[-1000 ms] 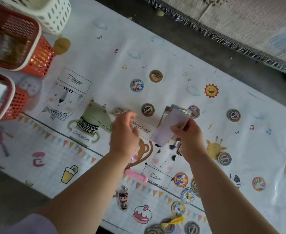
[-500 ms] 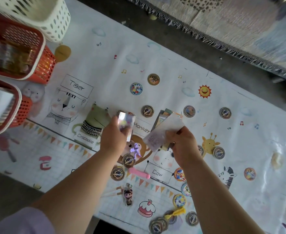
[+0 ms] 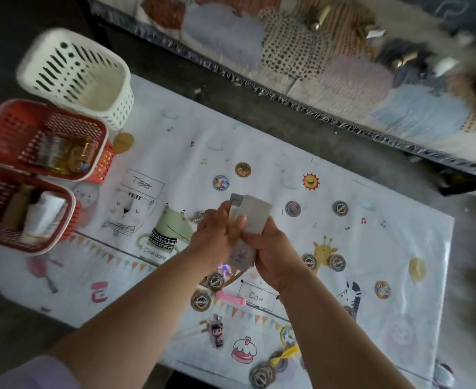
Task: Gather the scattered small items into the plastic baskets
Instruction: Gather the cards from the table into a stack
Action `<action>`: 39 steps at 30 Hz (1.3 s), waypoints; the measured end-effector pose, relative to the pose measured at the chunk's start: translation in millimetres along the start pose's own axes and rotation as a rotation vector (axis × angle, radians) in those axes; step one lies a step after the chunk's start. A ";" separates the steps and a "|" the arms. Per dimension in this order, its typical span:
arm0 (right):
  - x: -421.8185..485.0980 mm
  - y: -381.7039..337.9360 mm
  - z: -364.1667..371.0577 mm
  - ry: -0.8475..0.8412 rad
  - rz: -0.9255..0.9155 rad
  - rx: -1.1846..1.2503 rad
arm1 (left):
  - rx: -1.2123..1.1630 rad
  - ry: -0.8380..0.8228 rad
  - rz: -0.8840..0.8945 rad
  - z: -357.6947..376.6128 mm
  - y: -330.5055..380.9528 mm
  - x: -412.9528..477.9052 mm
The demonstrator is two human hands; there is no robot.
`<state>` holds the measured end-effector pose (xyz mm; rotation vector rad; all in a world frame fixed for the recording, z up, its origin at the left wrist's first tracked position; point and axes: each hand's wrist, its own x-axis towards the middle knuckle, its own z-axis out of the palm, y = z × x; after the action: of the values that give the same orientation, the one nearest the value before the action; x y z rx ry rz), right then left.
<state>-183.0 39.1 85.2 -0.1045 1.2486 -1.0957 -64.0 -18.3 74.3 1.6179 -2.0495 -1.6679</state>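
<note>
Both hands met over the middle of the mat (image 3: 259, 153), clamped on one small stack of cards (image 3: 255, 217). The left hand (image 3: 214, 237) pinched the stack's left edge and the right hand (image 3: 276, 256) cupped it from below and the right, fingers curled round it. The top card showed a dull grey, slightly glossy face. A lower one had a pale printed figure, too blurred to make out, and the count of cards could not be told. The stack was held above the cartoon monkey print, well apart from the baskets.

Those stood at the mat's far left: a white basket (image 3: 113, 108), a red basket (image 3: 102, 164) holding shiny items, and a nearer red basket (image 3: 72, 220). Round discs (image 3: 221, 182) lay scattered on the mat, with a pink stick (image 3: 229, 297) and a doll keychain (image 3: 217, 331) near the person.
</note>
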 end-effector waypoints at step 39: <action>-266.5 -113.4 226.6 -0.125 -0.090 0.126 | -1.504 0.395 0.275 -144.8 181.6 -280.4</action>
<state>-48.2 60.1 426.7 -0.1322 1.0686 -1.2244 27.6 59.4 418.0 0.8674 -0.3843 -1.7277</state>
